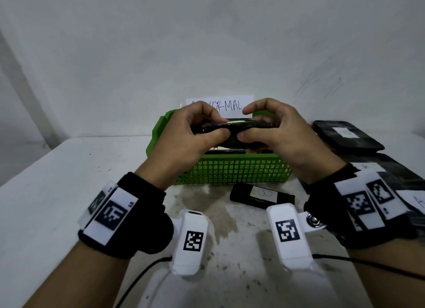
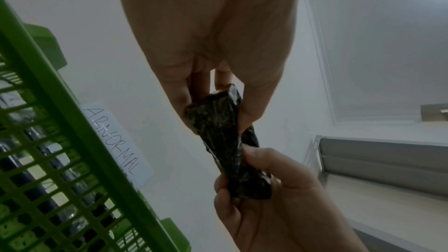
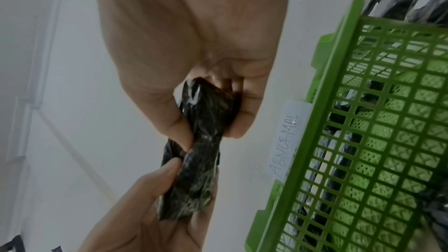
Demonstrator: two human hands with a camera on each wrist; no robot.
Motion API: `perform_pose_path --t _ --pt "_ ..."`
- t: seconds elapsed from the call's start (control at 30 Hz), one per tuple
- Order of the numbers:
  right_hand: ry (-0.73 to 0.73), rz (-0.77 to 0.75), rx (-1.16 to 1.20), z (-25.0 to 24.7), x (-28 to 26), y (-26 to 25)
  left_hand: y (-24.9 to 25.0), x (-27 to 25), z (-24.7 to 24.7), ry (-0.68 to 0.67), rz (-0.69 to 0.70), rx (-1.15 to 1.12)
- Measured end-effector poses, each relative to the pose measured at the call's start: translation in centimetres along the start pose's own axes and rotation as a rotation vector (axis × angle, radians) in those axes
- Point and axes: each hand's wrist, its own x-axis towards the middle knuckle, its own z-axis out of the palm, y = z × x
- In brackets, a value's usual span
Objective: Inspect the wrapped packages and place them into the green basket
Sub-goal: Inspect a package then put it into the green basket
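Observation:
Both hands hold one black wrapped package [image 1: 232, 126] by its ends, level, just above the green basket [image 1: 230, 170]. My left hand [image 1: 211, 124] pinches the left end between thumb and curled fingers; my right hand [image 1: 249, 123] pinches the right end the same way. In the left wrist view the left hand [image 2: 213, 104] grips the crinkled package [image 2: 225, 150]. The right wrist view has the right hand [image 3: 208, 122] on the package [image 3: 196, 179]. Black packages [image 1: 226, 151] lie inside the basket, partly hidden by the hands.
A paper sign reading ABNORMAL [image 1: 234, 105] is stuck on the wall behind the basket. A labelled black package [image 1: 262, 196] lies on the table in front of the basket. Larger black packages [image 1: 345, 135] are stacked at the right. Cables trail near the front edge.

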Motion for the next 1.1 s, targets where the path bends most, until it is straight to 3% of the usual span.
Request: perform_pose_path --t 0.17,0.23,0.37,0.53,0.63,0.8,0.93,1.1 --pt "0.1 -0.103 -0.022 0.4 0.1 0.2 -0.3 0.0 0.0 0.012 0.019 0.025" --pt "0.109 -0.184 -0.054 0.4 0.0 0.3 -0.4 0.0 -0.2 -0.01 -0.051 0.05" --pt "0.05 -0.251 -0.136 -0.3 -0.1 0.1 0.1 -0.1 -0.4 -0.084 -0.249 -0.12" --pt "-0.055 -0.161 -0.11 -1.0 -0.5 -0.8 0.3 -0.1 -0.4 -0.049 -0.209 -0.213" --pt "-0.031 -0.119 -0.077 -1.0 -0.3 -0.6 0.3 -0.1 -0.3 -0.053 -0.202 -0.253" --pt "0.048 -0.203 -0.213 -0.3 0.0 -0.3 0.1 -0.1 0.5 -0.005 -0.156 -0.228" --pt "0.086 -0.228 -0.186 0.1 0.1 0.1 0.3 -0.1 0.1 -0.002 -0.215 -0.261" --pt "0.061 -0.119 -0.24 -0.4 0.0 0.6 0.9 0.0 -0.8 -0.053 -0.263 -0.408"
